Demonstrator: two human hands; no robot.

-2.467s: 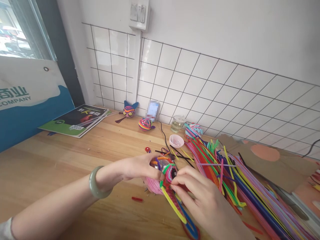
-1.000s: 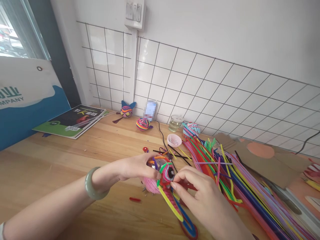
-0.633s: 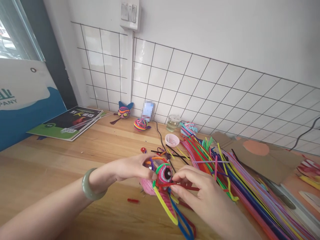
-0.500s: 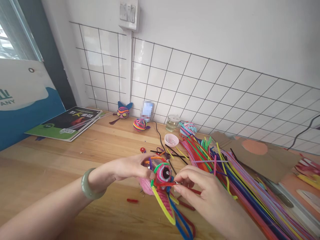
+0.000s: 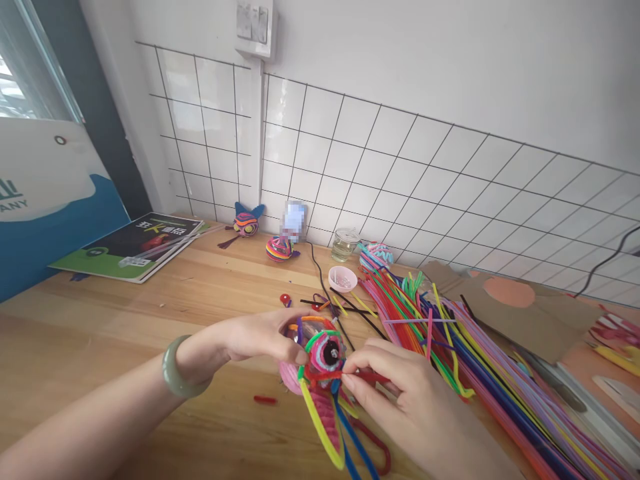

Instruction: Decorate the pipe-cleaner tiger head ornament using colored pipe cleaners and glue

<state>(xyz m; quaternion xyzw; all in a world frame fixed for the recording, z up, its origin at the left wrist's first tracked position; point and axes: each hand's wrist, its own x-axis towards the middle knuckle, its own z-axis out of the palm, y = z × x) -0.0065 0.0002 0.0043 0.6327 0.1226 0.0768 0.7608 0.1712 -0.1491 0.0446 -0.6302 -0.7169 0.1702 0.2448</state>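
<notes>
I hold a multicoloured pipe-cleaner figure (image 5: 324, 351) with a black bead eye above the wooden table (image 5: 100, 320). My left hand (image 5: 260, 335), with a green bangle on its wrist, grips the figure from the left. My right hand (image 5: 400, 393) pinches a red pipe cleaner (image 5: 373, 377) at the figure's lower right edge. Yellow, blue and red loops hang from the figure toward me. A pink fuzzy ball (image 5: 287, 377) lies under the figure.
A big spread of loose pipe cleaners (image 5: 480, 360) covers the table's right side. Behind it lie brown cardboard (image 5: 530, 313), a pink dish (image 5: 343, 279), a glass jar (image 5: 344, 245) and two finished figures (image 5: 246, 221) (image 5: 279, 248). Booklets (image 5: 135, 245) lie at the left. A red scrap (image 5: 264, 400) lies near my wrist.
The figure has turned slightly and dropped a little. My right fingers have shifted along the red pipe cleaner at its lower edge. The view has drifted slightly.
</notes>
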